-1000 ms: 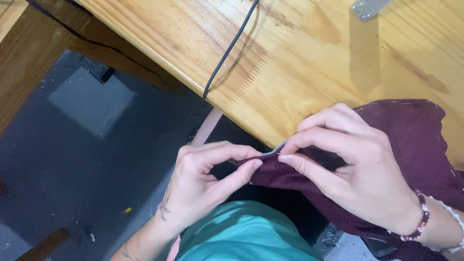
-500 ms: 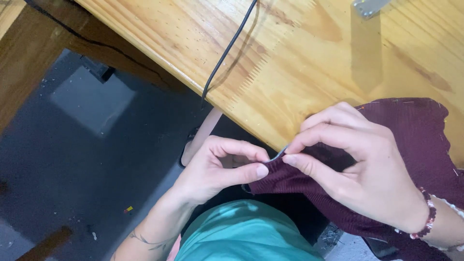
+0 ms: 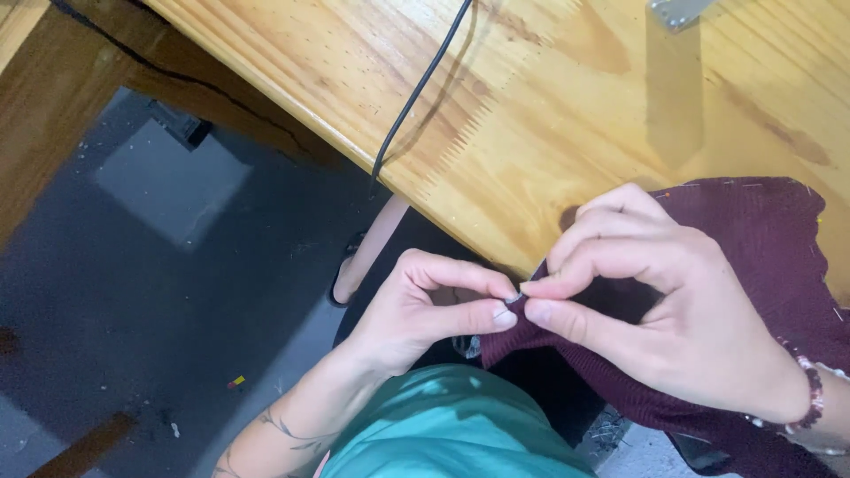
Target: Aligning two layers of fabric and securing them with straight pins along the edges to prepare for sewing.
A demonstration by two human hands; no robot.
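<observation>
Both hands, left hand (image 3: 416,310) and right hand (image 3: 673,310), pinch the maroon knit fabric (image 3: 770,239) edge at the counter (image 3: 549,115) rim; fingers closed. Next move needs steady tension.

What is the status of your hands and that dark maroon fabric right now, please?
Left hand and right hand pinching one edge of dark maroon ribbed fabric. Fabric draped over light wooden table. Black cable apart, not interfering.

Dark maroon ribbed fabric (image 3: 761,257), honey-yellow grained wooden table (image 3: 549,106), black cable (image 3: 416,93), teal garment (image 3: 452,425).
</observation>
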